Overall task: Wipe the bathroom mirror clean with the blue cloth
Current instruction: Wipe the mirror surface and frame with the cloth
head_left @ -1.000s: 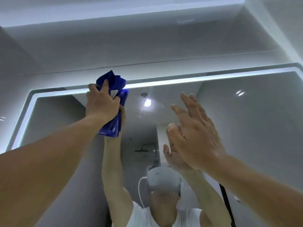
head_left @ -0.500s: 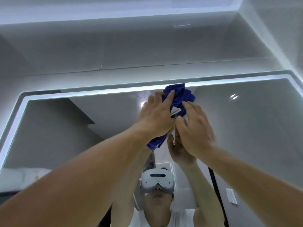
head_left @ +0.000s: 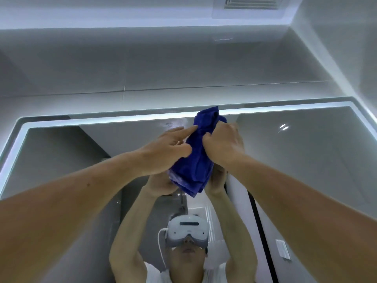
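The mirror [head_left: 306, 160] fills most of the wall here, a wide sheet of glass with rounded corners and a lit strip [head_left: 102, 120] glowing pale white along its top edge and down both sides. Above it the wall [head_left: 142, 68] is faced in large grey tiles with thin joints, and a slatted vent [head_left: 253, 3] sits in the ceiling near the right corner of the room. The person stands facing the glass with both bare arms raised. The blue cloth [head_left: 195, 160] is bunched up between the two hands, high on the mirror and a little right of the middle of its top edge, its upper tip crossing the lit strip and its lower folds hanging loose. The left hand [head_left: 165, 152] holds the cloth from the left, with the thumb pressed into the fabric and the forefinger stretched up along it. The right hand [head_left: 224, 144] has its fingers curled tightly round the cloth from the right. Whether the cloth lies flat on the glass I cannot tell. The reflection shows the same raised arms from the front, a white headset [head_left: 186, 229] with a cable trailing from its side and a white sleeveless top. It also shows a dark upright strip [head_left: 263, 231], a pale wall switch [head_left: 282, 249] near the mirror's right edge and two small ceiling lights [head_left: 284, 126] toward the top right corner.
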### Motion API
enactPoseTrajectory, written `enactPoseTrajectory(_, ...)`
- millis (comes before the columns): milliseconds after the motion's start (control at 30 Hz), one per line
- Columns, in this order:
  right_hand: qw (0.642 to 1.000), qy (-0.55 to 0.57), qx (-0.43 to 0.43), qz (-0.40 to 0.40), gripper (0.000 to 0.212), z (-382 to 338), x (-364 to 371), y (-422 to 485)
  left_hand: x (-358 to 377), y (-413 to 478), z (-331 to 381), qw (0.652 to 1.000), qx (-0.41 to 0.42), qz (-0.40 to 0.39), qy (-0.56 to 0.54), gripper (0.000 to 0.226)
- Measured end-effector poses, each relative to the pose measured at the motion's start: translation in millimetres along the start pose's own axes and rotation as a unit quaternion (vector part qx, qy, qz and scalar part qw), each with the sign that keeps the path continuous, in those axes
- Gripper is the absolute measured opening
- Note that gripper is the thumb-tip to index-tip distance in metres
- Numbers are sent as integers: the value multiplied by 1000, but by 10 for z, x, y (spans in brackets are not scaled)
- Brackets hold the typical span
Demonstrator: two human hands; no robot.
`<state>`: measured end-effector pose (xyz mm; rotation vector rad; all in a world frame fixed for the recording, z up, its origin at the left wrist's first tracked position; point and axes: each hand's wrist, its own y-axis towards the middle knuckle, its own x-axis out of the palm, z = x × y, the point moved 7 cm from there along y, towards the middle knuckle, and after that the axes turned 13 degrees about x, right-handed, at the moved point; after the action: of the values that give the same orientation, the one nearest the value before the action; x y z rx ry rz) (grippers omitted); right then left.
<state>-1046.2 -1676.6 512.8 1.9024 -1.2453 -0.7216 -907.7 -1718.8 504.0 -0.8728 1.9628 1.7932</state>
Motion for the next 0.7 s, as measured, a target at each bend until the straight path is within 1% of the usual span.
enactPoseTrajectory(33,1000,4,20,-12,40,-53,74,-36,-111,-10,-12,996,1,23,83,63)
enactPoseTrajectory(100,999,-9,37,-25,67,-167,258,-176,-283,-53,-39,963,18,43,265,54)
enactPoseTrajectory(133,999,-27,32,-17,75,-227,351,-250,-352,-87,-61,946,24,48,318,54)
enactPoseTrajectory(167,999,-49,22,0,78,-281,437,-316,-413,-128,-99,935,25,54,349,55)
enactPoseTrajectory(233,996,-75,-14,35,81,-360,598,-419,-529,-228,-166,924,20,75,375,57)
enactPoseTrajectory(267,995,-79,-48,43,79,-390,685,-473,-582,-287,-181,918,19,87,386,58)
enactPoseTrajectory(333,982,-94,-158,41,72,-446,874,-670,-703,-408,-194,907,19,122,402,60)
enactPoseTrajectory(400,945,-146,-288,43,70,-452,1019,-1009,-834,-522,-194,901,16,158,402,60)
enactPoseTrajectory(433,925,-168,-338,33,70,-420,1060,-1140,-889,-570,-194,900,13,171,400,59)
enactPoseTrajectory(467,909,-184,-372,31,69,-395,1051,-1146,-938,-606,-192,899,12,181,400,59)
enactPoseTrajectory(500,900,-199,-386,38,66,-402,1000,-1024,-984,-637,-190,896,11,186,403,59)
enactPoseTrajectory(533,899,-215,-378,50,64,-436,925,-827,-1024,-658,-181,894,14,187,407,59)
enactPoseTrajectory(567,905,-222,-356,69,61,-505,835,-575,-1061,-683,-172,892,20,187,412,58)
enactPoseTrajectory(633,935,-216,-266,90,59,-674,633,-49,-1139,-765,-184,890,21,190,414,61)
enactPoseTrajectory(700,956,-209,-186,92,62,-789,529,279,-1173,-858,-233,889,18,184,419,69)
